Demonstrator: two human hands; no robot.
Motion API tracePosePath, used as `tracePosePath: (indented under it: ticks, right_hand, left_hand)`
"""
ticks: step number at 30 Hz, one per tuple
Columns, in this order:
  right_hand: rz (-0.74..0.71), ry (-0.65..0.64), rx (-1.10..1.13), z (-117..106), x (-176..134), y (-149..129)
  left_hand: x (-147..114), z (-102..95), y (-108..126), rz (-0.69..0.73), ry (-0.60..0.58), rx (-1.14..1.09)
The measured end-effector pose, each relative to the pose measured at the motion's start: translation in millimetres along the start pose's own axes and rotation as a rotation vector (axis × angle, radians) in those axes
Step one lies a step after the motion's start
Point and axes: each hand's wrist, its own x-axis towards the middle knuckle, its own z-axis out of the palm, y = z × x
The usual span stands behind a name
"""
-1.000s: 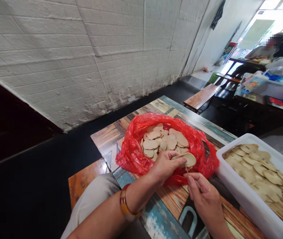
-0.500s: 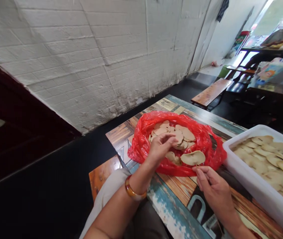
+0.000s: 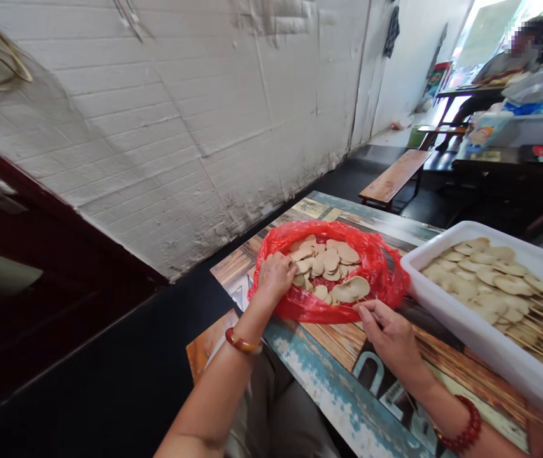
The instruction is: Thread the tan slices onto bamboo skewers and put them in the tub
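Observation:
A red plastic bag point(image 3: 386, 280) lies spread wide on the table, with a heap of thin, pale, oval slices point(image 3: 331, 261) inside. At the bag's left side, my left hand point(image 3: 277, 277) reaches over the rim with curled fingers beside the slices; what they grip is hidden. My right hand point(image 3: 388, 327) pinches a thin wooden skewer point(image 3: 358, 301) at the bag's near edge. One pale slice point(image 3: 351, 290) is on the skewer's far end, above the bag's near rim.
A white plastic tub point(image 3: 462, 331) of skewered slices point(image 3: 486, 273) stands right of the bag on the patterned table point(image 3: 319, 375). Beyond are a wooden bench point(image 3: 395, 178) and another table with bags and boxes. A person point(image 3: 505, 67) sits far back. A white wall point(image 3: 195, 127) runs along the left.
My left hand has moved left, from over the slices to the bag's left side. The right hand still holds the skewered slice. The view has swung to the right.

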Motion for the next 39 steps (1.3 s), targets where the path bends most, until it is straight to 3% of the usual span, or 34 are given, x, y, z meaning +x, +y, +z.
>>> tracePosePath:
  ticks: [5,12,16,21,30,36,39]
  right_hand:
    - [-0.026,0.012,-0.006,-0.1,-1.2,1.2]
    - [-0.055,0.027,0.003,2.5,-1.1,7.0]
    - [-0.064,0.030,0.010,3.7,-1.0,7.5]
    - [-0.074,0.039,0.011,4.3,-0.5,7.8]
    - [-0.083,0.028,-0.002,3.4,-1.3,10.8]
    - [-0.068,0.026,0.004,0.9,-3.6,5.6]
    - [-0.026,0.029,0.010,0.3,-5.2,3.2]
  left_hand:
    - [0.0,-0.7,0.6,0.030,0.021,-0.013]
    - [6.2,-2.3,-0.7,0.003,-0.090,-0.010]
    - [10.7,0.3,-4.2,0.047,-0.075,-0.049]
    - [13.7,9.4,-7.2,0.128,0.023,-0.276]
    - [19.0,22.6,-14.3,-0.007,0.086,-0.438]
    - [17.2,7.4,-5.6,-0.057,0.127,-0.638]
    - [15.4,-4.3,9.1,-0.041,0.063,-0.852]
